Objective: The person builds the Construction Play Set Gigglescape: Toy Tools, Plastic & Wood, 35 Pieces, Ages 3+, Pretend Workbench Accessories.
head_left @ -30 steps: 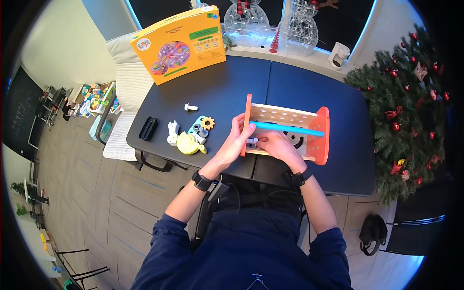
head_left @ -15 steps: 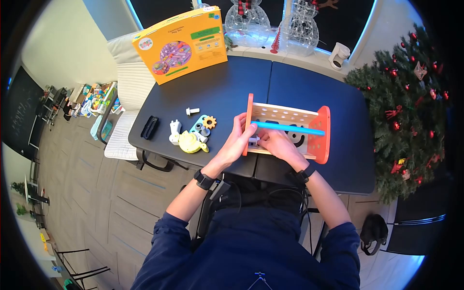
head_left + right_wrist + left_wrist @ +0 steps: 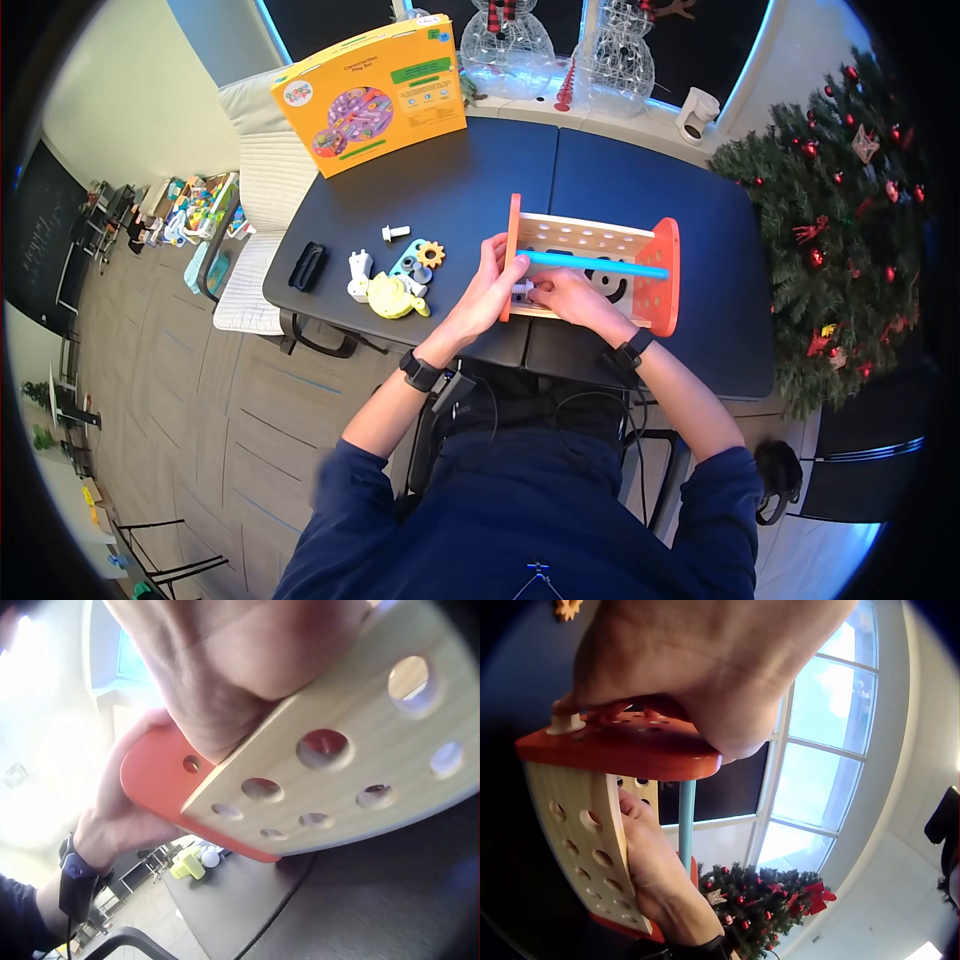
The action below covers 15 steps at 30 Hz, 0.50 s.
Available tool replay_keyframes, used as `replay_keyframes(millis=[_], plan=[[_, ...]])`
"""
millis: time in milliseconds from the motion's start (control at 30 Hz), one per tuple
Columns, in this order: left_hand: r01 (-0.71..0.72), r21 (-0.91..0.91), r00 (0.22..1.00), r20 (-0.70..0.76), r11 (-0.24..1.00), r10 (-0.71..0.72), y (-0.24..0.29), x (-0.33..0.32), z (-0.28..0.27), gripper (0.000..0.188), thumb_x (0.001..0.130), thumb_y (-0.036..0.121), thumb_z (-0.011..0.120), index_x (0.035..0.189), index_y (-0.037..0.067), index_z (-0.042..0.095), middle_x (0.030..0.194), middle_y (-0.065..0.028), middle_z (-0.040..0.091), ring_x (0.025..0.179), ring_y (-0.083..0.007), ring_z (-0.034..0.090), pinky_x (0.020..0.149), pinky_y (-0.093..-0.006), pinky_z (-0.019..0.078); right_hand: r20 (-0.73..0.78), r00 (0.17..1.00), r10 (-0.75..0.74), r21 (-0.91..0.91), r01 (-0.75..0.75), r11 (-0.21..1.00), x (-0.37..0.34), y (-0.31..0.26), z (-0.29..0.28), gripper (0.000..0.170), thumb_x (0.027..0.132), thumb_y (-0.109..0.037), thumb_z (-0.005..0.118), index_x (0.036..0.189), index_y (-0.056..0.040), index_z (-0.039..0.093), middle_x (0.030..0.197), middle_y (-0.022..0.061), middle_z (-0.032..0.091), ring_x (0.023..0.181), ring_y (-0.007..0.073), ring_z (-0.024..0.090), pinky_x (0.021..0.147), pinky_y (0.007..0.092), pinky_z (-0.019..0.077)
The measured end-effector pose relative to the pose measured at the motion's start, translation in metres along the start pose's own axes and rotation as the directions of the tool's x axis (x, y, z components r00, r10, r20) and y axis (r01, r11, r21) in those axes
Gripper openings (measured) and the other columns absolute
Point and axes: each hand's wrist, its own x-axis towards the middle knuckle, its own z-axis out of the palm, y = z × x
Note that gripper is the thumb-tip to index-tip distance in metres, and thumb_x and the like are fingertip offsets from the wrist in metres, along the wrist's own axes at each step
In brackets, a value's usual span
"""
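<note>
A toy toolbox point(image 3: 662, 290) stands on the table, with orange-red end panels, pale perforated wooden sides and a blue handle bar point(image 3: 600, 265). My left hand point(image 3: 488, 290) grips its left end panel, thumb at the top by the bar. In the left wrist view, the fingers reach over the panel's outer face to a cream bolt head point(image 3: 566, 724). My right hand point(image 3: 572, 297) reaches inside the box and pinches at a pale threaded bolt point(image 3: 521, 288) beside that panel. Those fingertips are partly hidden by the hand and the wooden side point(image 3: 352, 742).
Left of the toolbox lie a yellow toy piece point(image 3: 392, 297), an orange gear point(image 3: 430, 254), another pale bolt point(image 3: 396, 233) and a black case point(image 3: 308, 267). A yellow box point(image 3: 370, 95) stands at the back left. A decorated tree point(image 3: 820, 230) is beside the table's right edge.
Both hands keep their places on the toolbox, with only slight motion of the right fingers. The right elbow has swung outward to the right.
</note>
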Motion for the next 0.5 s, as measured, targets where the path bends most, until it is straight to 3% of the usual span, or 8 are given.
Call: replay_keyframes(millis=[133,233,333,433,500], plan=[[-0.004,0.019,1.000,0.006,1.000,0.004,-0.0016,-0.0001,-0.0019,0.076,0.111,0.042,0.056,0.161,-0.002,0.020,0.166,-0.0252,0.034,0.158,-0.0327,0.033,0.128,-0.0458,0.0300,-0.024,1.000,0.019,0.049,-0.018,0.999,0.0007,0.0008,0.0020,0.033,0.102,-0.028,0.070,0.117,0.0009,0.075,0.109,0.0175,0.078,0.105,0.0334,0.074,0.092,0.0463,0.0563],[-0.010,0.039,1.000,0.010,0.999,0.010,-0.0048,0.0012,-0.0038,0.076,0.111,0.043,0.057,0.162,-0.001,0.020,0.166,-0.0254,0.034,0.158,-0.0329,0.033,0.128,-0.0464,0.0298,-0.082,0.996,-0.046,0.005,0.047,0.999,-0.0006,0.0010,0.0035,0.028,0.102,-0.021,0.068,0.115,0.0028,0.073,0.104,0.0176,0.076,0.099,0.0290,0.074,0.089,0.0428,0.0560],[0.000,0.027,1.000,0.015,1.000,0.000,-0.0051,0.0013,-0.0042,0.077,0.111,0.044,0.057,0.162,0.000,0.020,0.165,-0.0256,0.035,0.158,-0.0332,0.033,0.128,-0.0469,0.0297,-0.020,1.000,-0.005,-0.083,0.003,0.997,-0.0017,-0.0052,-0.0027,0.033,0.104,-0.030,0.066,0.118,-0.0010,0.074,0.112,0.0209,0.077,0.109,0.0365,0.073,0.094,0.0483,0.0555],[0.005,0.019,1.000,0.019,1.000,-0.005,-0.0062,0.0026,-0.0047,0.078,0.110,0.045,0.057,0.162,0.000,0.019,0.165,-0.0255,0.035,0.157,-0.0332,0.033,0.128,-0.0470,0.0298,0.007,1.000,0.021,-0.135,-0.020,0.991,0.0026,-0.0005,0.0004,0.035,0.104,-0.030,0.064,0.120,-0.0003,0.074,0.114,0.0207,0.077,0.109,0.0370,0.072,0.094,0.0493,0.0553],[-0.003,0.022,1.000,0.022,1.000,0.003,-0.0061,0.0017,-0.0048,0.078,0.110,0.046,0.057,0.162,0.001,0.019,0.164,-0.0254,0.036,0.157,-0.0330,0.034,0.128,-0.0470,0.0300,-0.013,1.000,0.013,-0.042,-0.013,0.999,0.0008,-0.0005,0.0026,0.033,0.103,-0.027,0.065,0.118,0.0013,0.073,0.112,0.0201,0.077,0.107,0.0363,0.073,0.094,0.0482,0.0557]])
